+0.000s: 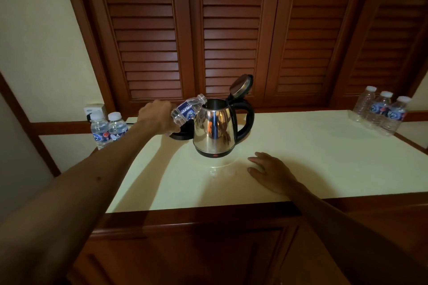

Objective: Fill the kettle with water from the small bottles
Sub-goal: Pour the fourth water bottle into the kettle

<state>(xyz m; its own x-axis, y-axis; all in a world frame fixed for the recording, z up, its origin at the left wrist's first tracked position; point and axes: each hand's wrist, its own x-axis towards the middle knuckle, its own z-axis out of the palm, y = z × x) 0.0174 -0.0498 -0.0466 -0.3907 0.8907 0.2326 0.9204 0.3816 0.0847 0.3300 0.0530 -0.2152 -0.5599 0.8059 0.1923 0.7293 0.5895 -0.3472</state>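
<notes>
Gripping a tilted bottle (188, 109) at the kettle (216, 131) mouth, the left hand (158, 118) pours; the right hand (271, 172) rests flat, released, near the tabletop's front edge; next likely needs a fresh bottle.

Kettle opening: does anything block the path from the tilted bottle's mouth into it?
Nothing visible does. The kettle has its lid flipped up, and the bottle in the left hand has its mouth at the rim.

Black round kettle base (179, 134) at 9 o'clock of the steel kettle (214, 129): largely hidden. Small clear bottle (188, 110) label: illegible.
</notes>
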